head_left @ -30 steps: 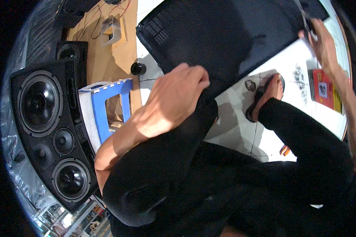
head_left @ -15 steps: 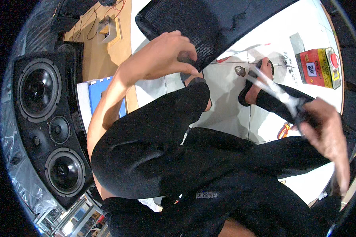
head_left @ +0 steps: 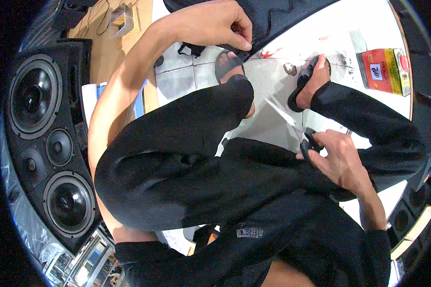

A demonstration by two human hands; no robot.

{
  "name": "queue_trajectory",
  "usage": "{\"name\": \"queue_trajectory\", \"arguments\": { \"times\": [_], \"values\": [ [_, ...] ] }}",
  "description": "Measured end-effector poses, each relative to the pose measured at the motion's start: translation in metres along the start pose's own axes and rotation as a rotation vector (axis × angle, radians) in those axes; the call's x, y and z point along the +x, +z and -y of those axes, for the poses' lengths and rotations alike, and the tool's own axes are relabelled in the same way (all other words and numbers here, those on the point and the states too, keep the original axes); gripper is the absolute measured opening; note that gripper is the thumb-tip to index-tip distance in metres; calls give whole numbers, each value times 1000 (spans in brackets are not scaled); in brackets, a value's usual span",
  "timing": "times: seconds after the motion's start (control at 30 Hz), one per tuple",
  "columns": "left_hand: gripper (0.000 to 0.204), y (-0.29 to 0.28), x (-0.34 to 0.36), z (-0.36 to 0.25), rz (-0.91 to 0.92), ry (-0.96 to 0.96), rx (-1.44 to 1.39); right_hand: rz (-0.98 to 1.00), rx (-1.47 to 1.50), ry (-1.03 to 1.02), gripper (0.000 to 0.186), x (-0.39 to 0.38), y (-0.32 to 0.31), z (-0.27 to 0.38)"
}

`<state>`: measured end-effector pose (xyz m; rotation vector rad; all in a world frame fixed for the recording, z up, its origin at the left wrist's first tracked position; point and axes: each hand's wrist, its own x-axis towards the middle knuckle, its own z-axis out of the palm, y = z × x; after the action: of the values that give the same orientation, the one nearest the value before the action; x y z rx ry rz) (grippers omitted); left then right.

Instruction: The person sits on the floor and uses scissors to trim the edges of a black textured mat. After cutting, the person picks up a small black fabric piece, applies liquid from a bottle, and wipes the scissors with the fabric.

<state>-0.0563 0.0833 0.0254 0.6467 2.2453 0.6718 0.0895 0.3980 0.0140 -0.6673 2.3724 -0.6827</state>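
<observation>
Black cloth (head_left: 292, 14) lies at the top of the view, partly out of frame, one corner reaching down toward the wearer's left foot (head_left: 232, 71). Left hand (head_left: 206, 24): thumb and forefinger brought together at that corner, apparently pinching the edge; the exact grip is partly hidden by the fingers. Right hand (head_left: 340, 155): fingers closed round the handles of the scissors (head_left: 299, 131), held above the lap with the blades pointing up-left into the gap between the legs, well apart from the cloth. Blades slightly blurred; cannot tell whether they are fully closed. Change noted: one second ago the right hand was far over at the cloth's right side; half a second ago it was above the right thigh; now it is nearer the middle. Over the same span the left hand went from a loose curl to thumb and forefinger meeting. Reading: no cut is under way at this instant, while the cloth corner seems under left-hand control. Outward from the hands: a small roundish object (head_left: 289, 69) and a red-and-white scrap (head_left: 272, 52) lie between the feet; a red-and-yellow can (head_left: 383, 71) is beyond the right foot (head_left: 315, 83). Left side: tan board (head_left: 93, 62) bearing a clear container (head_left: 121, 21), then a black speaker cabinet (head_left: 50, 148).
</observation>
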Motion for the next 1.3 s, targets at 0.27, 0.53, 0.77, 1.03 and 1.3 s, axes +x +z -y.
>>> {"name": "queue_trajectory", "arguments": {
  "times": [0.27, 0.53, 0.77, 1.03, 1.3],
  "values": [
    [25, 11, -6, 5, -120, 21, -18, -20, 27, -25, 23, 24, 2, 18],
    [23, 5, -2, -15, -38, -133, -52, -92, 62, 0, 26, 32, 15, 17],
    [24, 9, -1, -5, -66, -74, 11, -85, 93, 12, 28, 26, 21, 15],
    [24, 7, -5, -23, -74, -139, 18, -126, 102, -91, 28, 32, 24, 15],
    [22, 9, -2, -16, -68, -183, 20, -128, 120, -62, 27, 31, 25, 16]
  ]
}}
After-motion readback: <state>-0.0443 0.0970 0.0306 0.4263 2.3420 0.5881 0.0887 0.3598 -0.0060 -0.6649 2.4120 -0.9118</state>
